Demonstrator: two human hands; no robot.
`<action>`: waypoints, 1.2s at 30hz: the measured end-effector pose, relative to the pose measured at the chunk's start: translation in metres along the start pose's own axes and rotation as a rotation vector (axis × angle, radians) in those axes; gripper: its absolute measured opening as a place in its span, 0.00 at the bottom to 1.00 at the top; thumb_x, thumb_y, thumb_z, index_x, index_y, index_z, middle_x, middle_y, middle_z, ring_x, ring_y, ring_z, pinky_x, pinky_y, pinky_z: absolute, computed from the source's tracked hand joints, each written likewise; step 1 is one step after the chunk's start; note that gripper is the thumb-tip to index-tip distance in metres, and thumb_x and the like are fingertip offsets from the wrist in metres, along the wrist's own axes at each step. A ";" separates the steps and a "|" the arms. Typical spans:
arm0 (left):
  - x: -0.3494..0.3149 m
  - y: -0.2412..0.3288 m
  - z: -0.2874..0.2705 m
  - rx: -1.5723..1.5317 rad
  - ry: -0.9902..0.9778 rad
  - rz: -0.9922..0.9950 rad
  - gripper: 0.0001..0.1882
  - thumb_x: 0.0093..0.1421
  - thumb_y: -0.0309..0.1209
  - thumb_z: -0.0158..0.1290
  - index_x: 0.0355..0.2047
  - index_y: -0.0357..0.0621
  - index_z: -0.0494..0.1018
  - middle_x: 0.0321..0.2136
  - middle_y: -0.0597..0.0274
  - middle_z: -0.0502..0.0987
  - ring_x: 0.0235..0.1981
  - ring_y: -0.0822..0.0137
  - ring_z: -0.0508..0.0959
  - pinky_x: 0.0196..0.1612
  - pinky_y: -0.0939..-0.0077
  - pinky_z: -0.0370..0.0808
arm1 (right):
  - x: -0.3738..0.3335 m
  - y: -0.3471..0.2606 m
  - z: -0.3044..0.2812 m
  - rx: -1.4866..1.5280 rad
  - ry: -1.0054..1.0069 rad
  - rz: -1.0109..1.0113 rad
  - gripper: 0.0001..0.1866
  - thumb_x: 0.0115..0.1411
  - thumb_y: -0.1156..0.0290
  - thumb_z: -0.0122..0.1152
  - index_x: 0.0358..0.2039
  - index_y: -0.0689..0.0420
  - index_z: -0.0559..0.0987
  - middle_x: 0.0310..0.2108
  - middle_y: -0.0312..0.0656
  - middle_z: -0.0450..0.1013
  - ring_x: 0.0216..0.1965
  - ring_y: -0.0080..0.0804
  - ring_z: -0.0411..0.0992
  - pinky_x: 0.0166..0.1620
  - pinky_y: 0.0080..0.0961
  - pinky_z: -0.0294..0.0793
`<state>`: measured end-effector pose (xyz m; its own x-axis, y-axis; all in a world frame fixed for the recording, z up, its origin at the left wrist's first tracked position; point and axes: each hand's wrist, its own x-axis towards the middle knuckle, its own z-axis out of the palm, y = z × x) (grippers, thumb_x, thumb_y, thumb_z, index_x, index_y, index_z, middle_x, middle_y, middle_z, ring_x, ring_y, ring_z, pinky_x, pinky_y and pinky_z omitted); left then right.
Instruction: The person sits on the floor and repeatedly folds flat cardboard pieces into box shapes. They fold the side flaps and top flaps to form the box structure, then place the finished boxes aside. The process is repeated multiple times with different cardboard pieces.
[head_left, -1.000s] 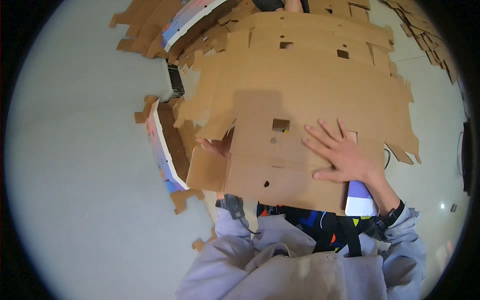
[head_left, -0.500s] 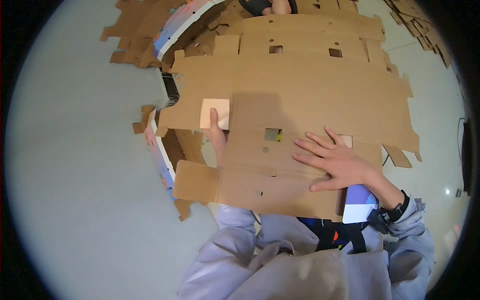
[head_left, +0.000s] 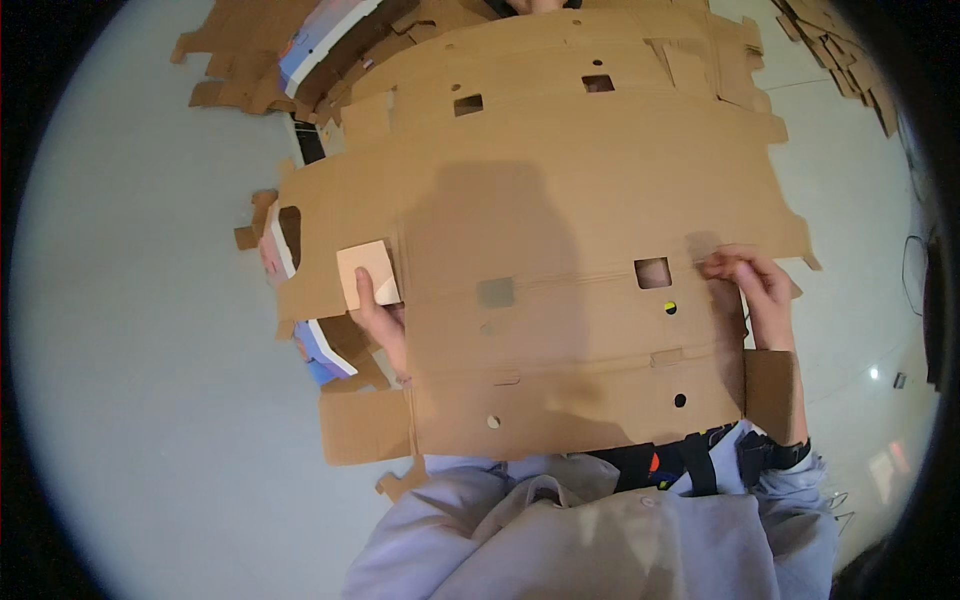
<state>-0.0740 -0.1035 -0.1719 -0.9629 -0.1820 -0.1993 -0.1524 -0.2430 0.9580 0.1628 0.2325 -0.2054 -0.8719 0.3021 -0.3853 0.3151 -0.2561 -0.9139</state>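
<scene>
A large flattened cardboard sheet (head_left: 480, 210), with cut-out windows and round holes, spreads in front of my body. At its left side my left hand (head_left: 378, 315) is closed on a small pale square piece (head_left: 366, 274), thumb on top. Its fingers are hidden underneath, so whether they also grip the sheet cannot be seen. My right hand (head_left: 757, 280) is at the sheet's right edge with its fingers bent and pressed together on the cardboard. Below that hand a side flap (head_left: 769, 392) stands up in front of my forearm. Another flap (head_left: 365, 427) sticks out at the near left.
More flattened cardboard (head_left: 235, 55) with a white-and-blue printed edge (head_left: 325, 45) lies at the far left. A cardboard stack (head_left: 838, 62) rests at the far right. Part of another person's hand (head_left: 535, 5) shows at the top edge. A dark cable (head_left: 910, 265) runs along the right.
The cardboard sheet has shifted left and turned somewhat, and my left hand moved with it, still on the square piece. My right hand went from lying spread on the sheet to its right edge.
</scene>
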 end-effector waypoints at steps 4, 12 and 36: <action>-0.018 0.001 0.010 -0.191 0.027 -0.370 0.23 0.63 0.37 0.50 0.56 0.44 0.61 0.52 0.55 0.68 0.49 0.60 0.72 0.50 0.63 0.73 | -0.016 0.024 -0.018 0.222 0.214 -0.033 0.14 0.61 0.66 0.53 0.36 0.65 0.78 0.38 0.45 0.76 0.39 0.31 0.72 0.45 0.26 0.70; -0.017 -0.005 -0.011 -0.171 -0.203 -0.100 0.29 0.61 0.48 0.49 0.58 0.45 0.61 0.54 0.55 0.67 0.53 0.59 0.70 0.53 0.62 0.70 | -0.046 -0.034 -0.006 0.379 0.034 -0.062 0.20 0.61 0.59 0.52 0.29 0.66 0.79 0.39 0.55 0.76 0.47 0.44 0.72 0.51 0.37 0.68; 0.033 -0.038 -0.074 -0.309 -0.019 -0.377 0.22 0.62 0.33 0.49 0.55 0.41 0.63 0.49 0.56 0.72 0.49 0.59 0.73 0.51 0.62 0.72 | 0.092 0.043 -0.077 0.697 0.417 -0.211 0.24 0.61 0.49 0.55 0.51 0.51 0.68 0.38 0.34 0.72 0.34 0.22 0.72 0.33 0.21 0.72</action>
<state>-0.0833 -0.1711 -0.2297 -0.8575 -0.0099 -0.5143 -0.4211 -0.5608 0.7129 0.1246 0.3203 -0.2900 -0.6331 0.6873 -0.3560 -0.2628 -0.6235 -0.7363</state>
